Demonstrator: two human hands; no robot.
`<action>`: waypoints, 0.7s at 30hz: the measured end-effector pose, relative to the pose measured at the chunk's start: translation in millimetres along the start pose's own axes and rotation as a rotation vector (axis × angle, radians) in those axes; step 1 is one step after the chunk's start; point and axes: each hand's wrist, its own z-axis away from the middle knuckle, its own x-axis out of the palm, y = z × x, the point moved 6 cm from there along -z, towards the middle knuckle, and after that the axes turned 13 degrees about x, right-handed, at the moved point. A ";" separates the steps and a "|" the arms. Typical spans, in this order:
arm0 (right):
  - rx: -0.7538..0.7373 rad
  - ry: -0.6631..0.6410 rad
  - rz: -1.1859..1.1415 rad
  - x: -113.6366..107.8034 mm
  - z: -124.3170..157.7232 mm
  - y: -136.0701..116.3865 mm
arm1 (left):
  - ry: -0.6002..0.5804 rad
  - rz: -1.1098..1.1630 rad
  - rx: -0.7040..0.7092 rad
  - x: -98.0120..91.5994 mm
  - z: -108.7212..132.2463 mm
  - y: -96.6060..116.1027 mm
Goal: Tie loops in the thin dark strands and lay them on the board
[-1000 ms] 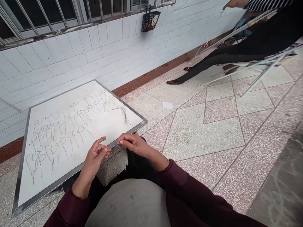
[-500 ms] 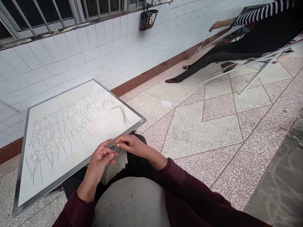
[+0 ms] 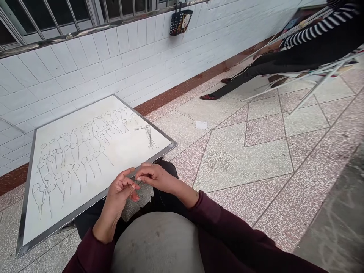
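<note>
Over the near edge of a white table, my left hand (image 3: 121, 191) and my right hand (image 3: 156, 176) meet, each pinching a thin wire (image 3: 135, 182). Only a short stretch of the wire shows between the fingertips, and a fine end trails below my right hand. Its exact shape at the fingers is too small to make out. Across the board lie several looped wires (image 3: 74, 167), each a round loop with a long tail, set out in rough rows. A bundle of straight, bent-over wires (image 3: 148, 134) rests near the right corner.
The metal-edged white table (image 3: 119, 149) stands beside a tiled wall (image 3: 93, 68). A dark patterned bag (image 3: 181, 22) hangs under the barred window. At the right, a person in a striped sleeve (image 3: 309, 36) sits on a white-framed chair. A white paper piece (image 3: 201, 125) lies on the floor.
My right hand has shifted slightly left and down, its fingertips closer to those of my left hand. The seated person's hand has lowered toward the lap.
</note>
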 end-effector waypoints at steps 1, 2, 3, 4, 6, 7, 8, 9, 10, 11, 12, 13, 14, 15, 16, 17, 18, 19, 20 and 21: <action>0.002 0.004 0.004 1.6 -0.3 0.5 | -0.002 -0.004 0.002 -1.0 -0.2 -0.5; 0.007 0.005 0.008 3.2 -0.7 1.6 | -0.003 -0.008 0.003 -1.9 -0.3 -0.8; 0.013 0.006 0.012 4.7 -1.1 3.2 | -0.007 -0.014 0.000 -2.5 -0.4 -1.1; 0.018 0.008 0.015 5.8 -1.6 5.0 | -0.011 -0.020 -0.002 -2.9 -0.3 -1.2; 0.022 0.016 0.019 6.5 -2.3 8.1 | -0.020 -0.032 -0.005 -3.3 0.1 -0.7; 0.018 0.019 0.019 6.3 -2.4 9.1 | -0.026 -0.037 -0.005 -3.3 0.5 -0.5; 0.013 0.022 0.016 5.6 -2.5 9.9 | -0.032 -0.040 -0.006 -3.1 1.0 -0.3; 0.007 0.023 0.013 4.9 -2.4 10.4 | -0.035 -0.043 -0.007 -2.9 1.5 -0.2; 0.001 0.020 0.010 4.2 -2.3 10.7 | -0.041 -0.046 -0.009 -2.6 2.2 -0.4; -0.005 0.019 0.009 3.6 -2.0 10.9 | -0.046 -0.049 -0.013 -2.3 2.8 -0.7; -0.010 0.019 0.008 3.1 -1.7 10.9 | -0.051 -0.054 -0.016 -2.0 3.4 -0.9; -0.012 0.019 0.008 2.9 -1.5 11.1 | -0.055 -0.061 -0.018 -1.7 4.0 -1.1; -0.011 0.018 0.008 3.1 -1.3 11.5 | -0.059 -0.069 -0.019 -1.5 4.6 -1.1; -0.009 0.019 0.008 3.2 -1.1 12.0 | -0.061 -0.079 -0.018 -1.5 5.2 -0.9; -0.007 0.020 0.008 3.4 -1.0 12.6 | -0.064 -0.089 -0.017 -1.8 6.0 -0.7; -0.004 0.021 0.008 3.2 -1.0 13.5 | -0.064 -0.099 -0.016 -2.6 7.0 -0.4; -0.001 0.025 0.008 2.4 -1.1 14.6 | -0.065 -0.108 -0.018 -4.0 8.3 -0.4; 0.005 0.039 0.010 0.3 -1.2 16.1 | -0.069 -0.116 -0.025 -5.8 9.8 -0.9; 0.015 0.066 0.013 -3.3 -1.2 18.2 | -0.074 -0.124 -0.037 -8.4 11.6 -1.8; 0.030 0.104 0.017 -8.3 -1.2 20.6 | -0.076 -0.131 -0.050 -11.8 13.3 -2.9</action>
